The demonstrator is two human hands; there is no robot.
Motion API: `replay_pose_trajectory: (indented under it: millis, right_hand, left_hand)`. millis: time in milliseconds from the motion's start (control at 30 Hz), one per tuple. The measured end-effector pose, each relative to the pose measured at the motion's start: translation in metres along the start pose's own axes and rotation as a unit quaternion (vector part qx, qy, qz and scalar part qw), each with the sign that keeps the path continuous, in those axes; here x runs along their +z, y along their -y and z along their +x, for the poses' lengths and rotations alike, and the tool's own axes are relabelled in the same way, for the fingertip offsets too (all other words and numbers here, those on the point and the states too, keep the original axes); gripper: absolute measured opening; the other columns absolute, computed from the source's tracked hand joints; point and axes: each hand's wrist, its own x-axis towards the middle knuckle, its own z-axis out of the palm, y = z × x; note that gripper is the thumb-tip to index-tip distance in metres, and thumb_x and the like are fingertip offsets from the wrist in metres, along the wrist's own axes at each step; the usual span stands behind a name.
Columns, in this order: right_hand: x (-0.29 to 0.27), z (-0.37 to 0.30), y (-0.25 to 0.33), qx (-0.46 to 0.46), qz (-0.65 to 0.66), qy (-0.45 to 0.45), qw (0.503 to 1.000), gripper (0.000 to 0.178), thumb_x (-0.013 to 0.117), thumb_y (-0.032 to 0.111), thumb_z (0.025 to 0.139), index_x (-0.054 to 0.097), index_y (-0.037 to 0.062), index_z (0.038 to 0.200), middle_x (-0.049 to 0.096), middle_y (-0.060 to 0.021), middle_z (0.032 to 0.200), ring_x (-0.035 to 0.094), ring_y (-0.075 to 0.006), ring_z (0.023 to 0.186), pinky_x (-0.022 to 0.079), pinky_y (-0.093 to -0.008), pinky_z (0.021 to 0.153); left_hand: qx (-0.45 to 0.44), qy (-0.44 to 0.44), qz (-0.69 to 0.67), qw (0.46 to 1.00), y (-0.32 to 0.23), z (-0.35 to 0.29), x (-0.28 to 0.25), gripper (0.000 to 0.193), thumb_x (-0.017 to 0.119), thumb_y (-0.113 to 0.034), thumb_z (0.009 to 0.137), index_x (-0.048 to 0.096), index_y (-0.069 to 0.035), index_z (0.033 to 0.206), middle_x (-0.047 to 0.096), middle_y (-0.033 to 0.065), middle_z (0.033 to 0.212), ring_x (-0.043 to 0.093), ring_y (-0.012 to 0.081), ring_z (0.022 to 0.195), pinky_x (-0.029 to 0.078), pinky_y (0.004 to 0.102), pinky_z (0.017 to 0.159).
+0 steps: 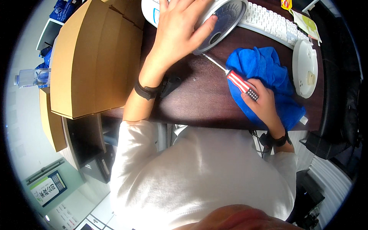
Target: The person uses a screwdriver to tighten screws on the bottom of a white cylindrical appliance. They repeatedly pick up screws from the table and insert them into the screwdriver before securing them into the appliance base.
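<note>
A white rounded appliance (151, 11) with a dark grey ribbed open end lies on its side at the top of the view; I cannot make out its exact kind. My left hand (180, 32) grips it, fingers over the white body and thumb across the rim. In my right hand (264, 101) is a screwdriver (238, 81) with a red-and-white striped handle and a starred dark end. Its shaft points up and left, the tip at the appliance's lower rim; whether it sits in a screw is too small to tell. A blue cloth (264, 63) lies under the right hand.
Right of the cloth rests a white round cover (300, 71) with a beige knob. Behind it are a white keyboard (268, 23) and a green-and-white packet (306, 25). A large cardboard box (92, 61) stands at the left, beside the dark brown table (191, 103).
</note>
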Motion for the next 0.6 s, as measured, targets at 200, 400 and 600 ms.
replay_pose_trajectory:
  millis: [200, 400, 600]
  right_hand:
    - [0.0024, 0.0005, -0.0002, -0.003, -0.017, -0.006, 1.0, 0.032, 0.069, 0.023, 0.078, 0.056, 0.0048, 0.101, 0.065, -0.0157, 0.079, 0.066, -0.0307, 0.068, 0.051, -0.0373, 0.059]
    - [0.0046, 0.001, 0.0013, -0.005, -0.027, -0.007, 1.0, 0.032, 0.069, 0.023, 0.078, 0.055, 0.0051, 0.101, 0.065, -0.0147, 0.078, 0.065, -0.0304, 0.067, 0.05, -0.0368, 0.057]
    - [-0.0023, 0.007, -0.0018, 0.157, 0.144, 0.094, 0.973, 0.033, 0.066, 0.027, 0.082, 0.054, 0.0037, 0.102, 0.058, -0.0071, 0.068, 0.053, -0.015, 0.049, 0.041, -0.0277, 0.043]
  left_hand:
    - [-0.001, -0.003, -0.007, 1.0, 0.0003, 0.0001, 0.0019, 0.047, 0.057, -0.019, 0.081, 0.049, -0.006, 0.126, 0.046, 0.0132, 0.131, 0.033, 0.0369, 0.13, 0.015, 0.0616, 0.104]
    - [-0.008, -0.002, -0.013, 1.0, -0.0003, -0.0001, 0.0015, 0.047, 0.057, -0.018, 0.081, 0.05, -0.006, 0.126, 0.047, 0.013, 0.131, 0.033, 0.0368, 0.13, 0.014, 0.0615, 0.104]
    - [-0.014, -0.003, -0.021, 1.0, -0.0011, -0.0005, 0.0004, 0.047, 0.057, -0.018, 0.081, 0.05, -0.006, 0.126, 0.047, 0.013, 0.131, 0.033, 0.037, 0.13, 0.014, 0.0613, 0.105]
